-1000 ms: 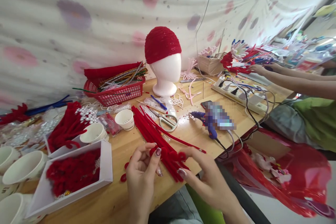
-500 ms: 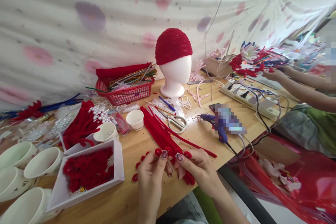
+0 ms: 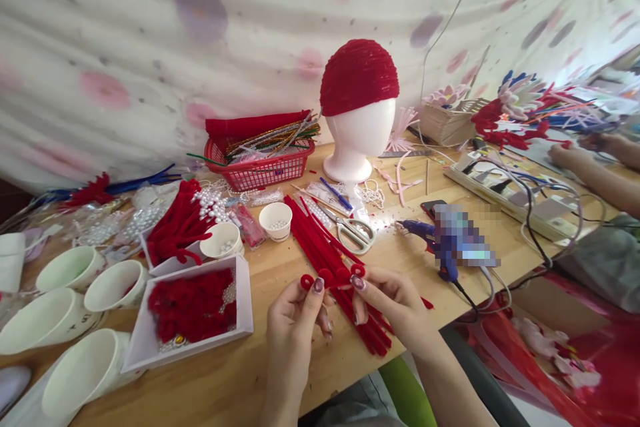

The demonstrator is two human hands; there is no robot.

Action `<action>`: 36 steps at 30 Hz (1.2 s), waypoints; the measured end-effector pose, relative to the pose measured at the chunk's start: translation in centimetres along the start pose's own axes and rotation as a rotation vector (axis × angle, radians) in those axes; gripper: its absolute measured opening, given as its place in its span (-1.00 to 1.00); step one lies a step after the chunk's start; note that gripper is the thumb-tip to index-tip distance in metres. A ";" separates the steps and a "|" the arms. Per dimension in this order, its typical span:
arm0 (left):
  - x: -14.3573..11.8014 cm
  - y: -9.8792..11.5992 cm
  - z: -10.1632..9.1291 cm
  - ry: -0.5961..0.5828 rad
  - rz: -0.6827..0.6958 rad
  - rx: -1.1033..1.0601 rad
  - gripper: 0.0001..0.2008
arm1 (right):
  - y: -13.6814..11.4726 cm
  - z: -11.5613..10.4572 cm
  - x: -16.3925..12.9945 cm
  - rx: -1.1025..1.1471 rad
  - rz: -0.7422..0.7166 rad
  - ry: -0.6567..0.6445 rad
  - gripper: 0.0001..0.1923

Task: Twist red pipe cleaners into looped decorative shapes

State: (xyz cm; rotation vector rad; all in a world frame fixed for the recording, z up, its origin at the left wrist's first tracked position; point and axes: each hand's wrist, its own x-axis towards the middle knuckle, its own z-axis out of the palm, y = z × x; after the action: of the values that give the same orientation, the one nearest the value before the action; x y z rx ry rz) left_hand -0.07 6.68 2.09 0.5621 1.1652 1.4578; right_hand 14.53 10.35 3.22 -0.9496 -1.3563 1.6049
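A white sheet [image 3: 150, 27] with pink and purple blotches hangs behind the wooden table [image 3: 240, 380].

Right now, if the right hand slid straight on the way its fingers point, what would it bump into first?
The right hand points up and left, so it would most likely meet the looped red pipe cleaner it pinches, then the left hand close beside it. Depth between them is hard to judge.
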 end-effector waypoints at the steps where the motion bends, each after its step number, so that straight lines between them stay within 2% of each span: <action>1: 0.0 -0.1 0.0 -0.002 0.010 -0.001 -0.67 | 0.1 0.0 0.0 -0.005 -0.007 0.008 -0.58; 7: 0.1 -0.5 -0.6 -0.104 0.045 0.157 -0.75 | 0.6 -0.4 -0.5 -0.150 -0.054 -0.049 -0.57; 13: -0.7 0.1 0.0 -0.143 0.016 0.314 -0.76 | 0.8 -0.4 -1.1 -0.377 -0.171 -0.056 -0.52; 16: -0.8 -0.3 0.1 -0.147 0.037 0.264 -0.74 | 0.9 -0.2 -1.2 -0.386 -0.212 -0.066 -0.50; 19: -0.6 -1.0 -0.1 -0.103 0.074 0.166 -0.71 | 0.8 -0.2 -1.2 -0.374 -0.267 -0.017 -0.51; 22: -0.3 -1.3 0.0 -0.070 0.103 0.146 -0.73 | 0.8 -0.4 -0.9 -0.329 -0.250 0.013 -0.57; 25: -0.1 -1.2 0.3 -0.032 0.119 0.140 -0.74 | 1.4 -0.2 -0.4 -0.143 -0.129 0.108 -0.65; 27: 0.1 -1.2 0.4 -0.039 0.118 0.142 -0.72 | 2.1 0.2 -0.2 0.011 -0.039 0.156 -0.64; 30: 0.3 -1.2 0.4 -0.075 0.070 0.145 -0.65 | 2.9 0.5 0.0 0.157 -0.013 0.188 -0.65; 33: 0.2 -1.1 0.3 -0.088 0.043 0.195 -0.63 | 2.8 0.5 0.2 0.171 -0.019 0.195 -0.67; 36: 0.1 -0.8 0.3 -0.071 0.108 0.313 -0.64 | 2.4 0.4 0.6 0.166 -0.002 0.200 -0.65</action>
State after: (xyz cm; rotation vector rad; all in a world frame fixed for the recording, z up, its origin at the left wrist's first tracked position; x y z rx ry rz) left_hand 0.57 6.79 1.47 0.8967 1.3331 1.3411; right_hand 13.63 10.56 0.83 -0.9791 -1.0710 1.5496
